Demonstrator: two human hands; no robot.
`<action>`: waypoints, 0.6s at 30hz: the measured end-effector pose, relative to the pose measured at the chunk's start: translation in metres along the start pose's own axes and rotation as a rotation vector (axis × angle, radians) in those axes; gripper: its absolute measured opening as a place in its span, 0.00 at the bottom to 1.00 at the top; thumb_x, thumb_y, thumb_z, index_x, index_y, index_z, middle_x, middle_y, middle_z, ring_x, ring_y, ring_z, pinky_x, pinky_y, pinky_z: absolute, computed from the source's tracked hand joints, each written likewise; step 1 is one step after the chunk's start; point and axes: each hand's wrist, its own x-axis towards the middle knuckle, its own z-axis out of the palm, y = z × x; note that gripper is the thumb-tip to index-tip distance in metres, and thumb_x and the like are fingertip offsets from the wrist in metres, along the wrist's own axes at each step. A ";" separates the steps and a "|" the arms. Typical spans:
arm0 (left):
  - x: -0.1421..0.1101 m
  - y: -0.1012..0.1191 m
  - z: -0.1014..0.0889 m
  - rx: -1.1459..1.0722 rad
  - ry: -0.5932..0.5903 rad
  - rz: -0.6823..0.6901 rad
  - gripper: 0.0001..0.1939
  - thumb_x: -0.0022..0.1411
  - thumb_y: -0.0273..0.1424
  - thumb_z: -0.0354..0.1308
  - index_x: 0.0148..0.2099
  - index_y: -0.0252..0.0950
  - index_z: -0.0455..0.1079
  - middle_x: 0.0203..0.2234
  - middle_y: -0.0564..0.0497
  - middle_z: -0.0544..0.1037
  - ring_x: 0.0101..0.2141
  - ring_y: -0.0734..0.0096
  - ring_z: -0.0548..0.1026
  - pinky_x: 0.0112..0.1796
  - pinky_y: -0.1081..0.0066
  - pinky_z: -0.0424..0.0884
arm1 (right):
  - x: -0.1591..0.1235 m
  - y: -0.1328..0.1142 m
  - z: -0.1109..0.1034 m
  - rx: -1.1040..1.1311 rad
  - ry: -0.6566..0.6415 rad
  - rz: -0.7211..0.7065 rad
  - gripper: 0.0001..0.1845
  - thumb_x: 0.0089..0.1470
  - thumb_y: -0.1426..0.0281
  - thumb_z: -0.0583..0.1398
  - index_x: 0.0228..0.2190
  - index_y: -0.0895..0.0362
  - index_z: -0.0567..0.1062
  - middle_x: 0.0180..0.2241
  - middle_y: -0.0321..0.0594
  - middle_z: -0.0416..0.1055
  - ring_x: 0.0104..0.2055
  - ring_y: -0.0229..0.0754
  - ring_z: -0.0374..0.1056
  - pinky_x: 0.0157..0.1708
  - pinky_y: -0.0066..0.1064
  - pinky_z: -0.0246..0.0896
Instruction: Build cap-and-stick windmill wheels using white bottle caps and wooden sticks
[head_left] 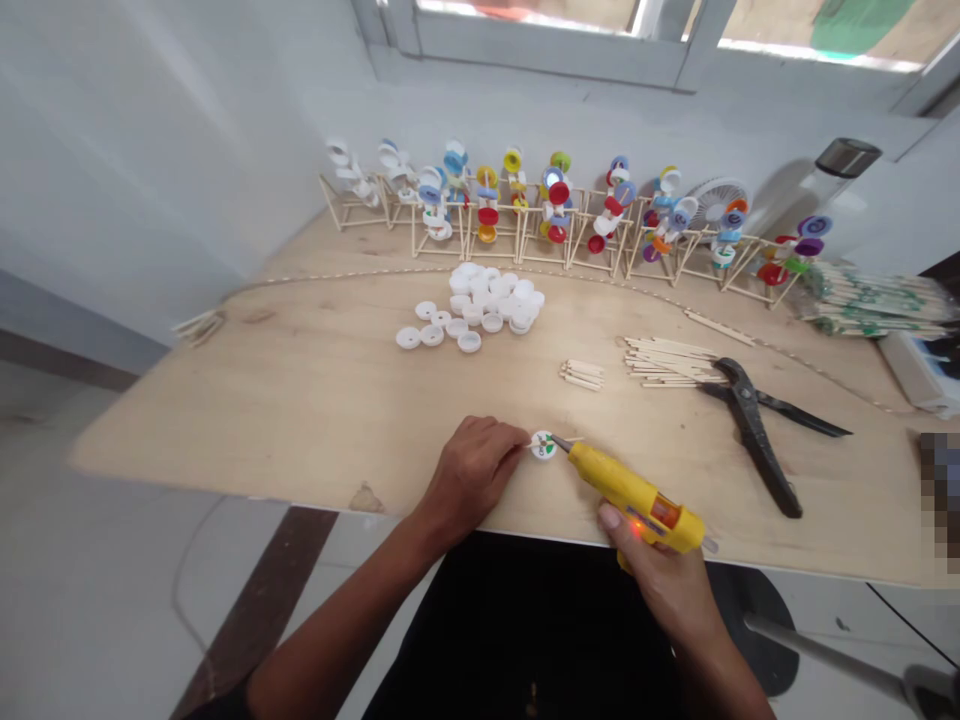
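Observation:
On the front of a plywood board [300, 420], my left hand [472, 475] pinches the edge of a white bottle cap [543, 445] with a small green and red marking on its face. My right hand [660, 570] grips a yellow hot glue gun [626, 495] with a lit red indicator. The gun's metal nozzle [561, 442] points left and sits right beside the cap. I cannot tell whether it touches.
Behind my hands lie a heap of white bottle caps [480, 305], short wooden sticks [581, 375], a stack of longer sticks [664, 362] and black metal snips [757, 425]. Wooden-framed bottle-cap figures [555, 205] line the back, before a small fan [716, 205].

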 end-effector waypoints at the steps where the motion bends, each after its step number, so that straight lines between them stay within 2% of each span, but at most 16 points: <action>1: 0.000 0.000 0.000 -0.002 -0.004 -0.003 0.06 0.62 0.27 0.49 0.35 0.37 0.68 0.27 0.50 0.76 0.30 0.68 0.71 0.35 0.67 0.65 | -0.001 0.000 0.000 -0.007 0.011 0.008 0.18 0.47 0.54 0.62 0.31 0.56 0.75 0.27 0.39 0.75 0.28 0.43 0.71 0.27 0.32 0.70; 6: 0.001 -0.002 0.000 -0.020 -0.017 0.009 0.07 0.63 0.27 0.50 0.34 0.37 0.68 0.27 0.49 0.76 0.30 0.68 0.71 0.35 0.67 0.65 | -0.003 -0.002 0.002 0.020 0.023 0.044 0.19 0.46 0.54 0.62 0.32 0.57 0.75 0.28 0.40 0.75 0.29 0.43 0.71 0.31 0.33 0.69; 18: 0.005 -0.004 -0.003 -0.005 -0.070 0.036 0.09 0.63 0.27 0.48 0.34 0.38 0.69 0.26 0.50 0.75 0.30 0.68 0.70 0.34 0.68 0.65 | -0.003 -0.001 0.002 -0.001 0.044 0.028 0.18 0.46 0.55 0.62 0.32 0.56 0.76 0.27 0.40 0.75 0.28 0.43 0.71 0.28 0.33 0.70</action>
